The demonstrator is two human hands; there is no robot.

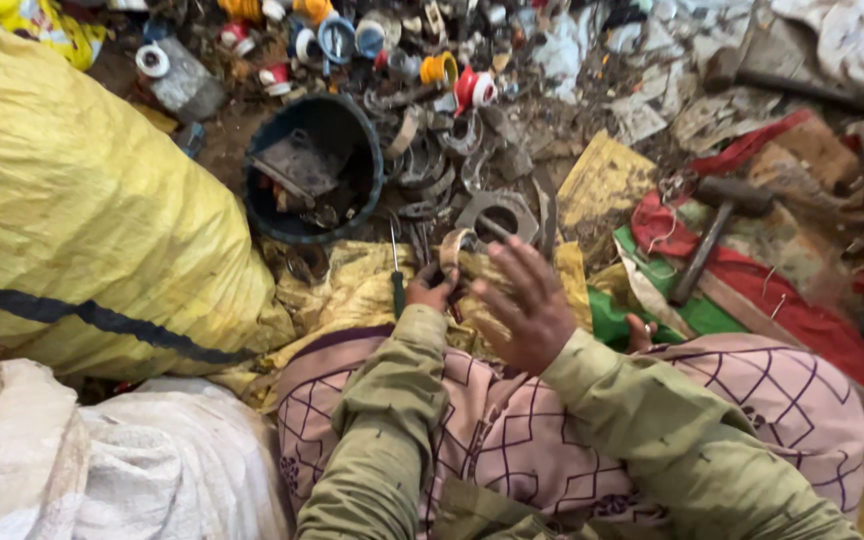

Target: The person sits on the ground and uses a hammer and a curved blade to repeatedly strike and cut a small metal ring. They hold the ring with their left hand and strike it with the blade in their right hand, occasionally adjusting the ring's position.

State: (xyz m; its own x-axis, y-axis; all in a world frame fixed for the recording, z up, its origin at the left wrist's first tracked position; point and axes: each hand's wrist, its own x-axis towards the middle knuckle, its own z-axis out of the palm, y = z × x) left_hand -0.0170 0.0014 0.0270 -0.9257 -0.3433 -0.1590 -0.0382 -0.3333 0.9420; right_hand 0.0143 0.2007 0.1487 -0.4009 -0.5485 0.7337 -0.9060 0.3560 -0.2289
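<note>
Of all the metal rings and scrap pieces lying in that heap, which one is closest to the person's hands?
The flat grey metal plate with a round hole, lying just beyond the right hand. The other rings lie farther up, beside the dark bucket.

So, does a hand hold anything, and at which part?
The left hand grips a screwdriver by its dark handle, shaft pointing away. The right hand is open, holding nothing.

Two hands, one screwdriver, one hammer amid a scrap heap

Two hands, the left hand [430, 292] and right hand [524, 305], work beside one green-handled screwdriver [396, 270]; one dark bucket [314, 170] sits beyond the left hand, one hammer [709, 235] right of the right hand, and two sacks, one yellow sack [72, 210] and one white sack [102, 460], lie left.
</note>
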